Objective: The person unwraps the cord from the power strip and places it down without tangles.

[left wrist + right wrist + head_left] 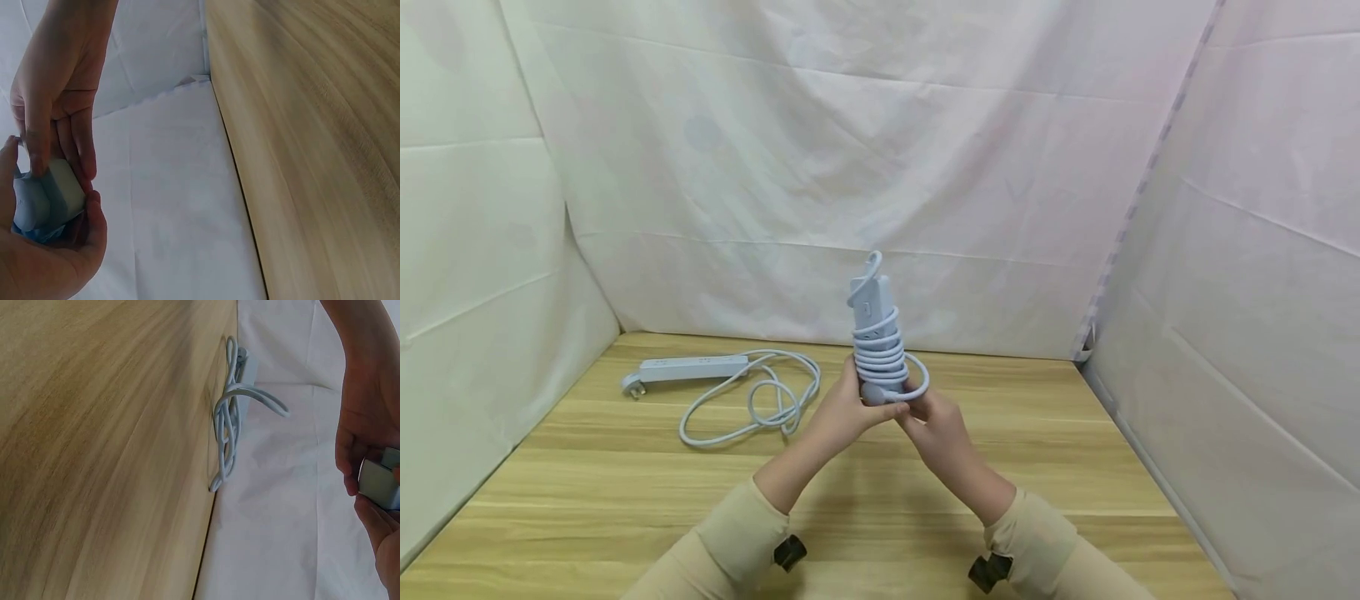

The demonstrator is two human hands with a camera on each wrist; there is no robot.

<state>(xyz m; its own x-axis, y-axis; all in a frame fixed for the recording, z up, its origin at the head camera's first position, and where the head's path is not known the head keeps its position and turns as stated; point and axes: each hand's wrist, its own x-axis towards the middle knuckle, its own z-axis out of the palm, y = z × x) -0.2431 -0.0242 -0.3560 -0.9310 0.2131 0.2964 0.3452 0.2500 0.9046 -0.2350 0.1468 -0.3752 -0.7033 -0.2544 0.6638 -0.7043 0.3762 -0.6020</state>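
Power strip: held off the table between left hand and right hand, grasped near the lower end by the fingers of both, with wound cord just above them. Better to keep both grips firm, steady the plug by the left thumb, and press the loose loop above the right fingers snugly inward.
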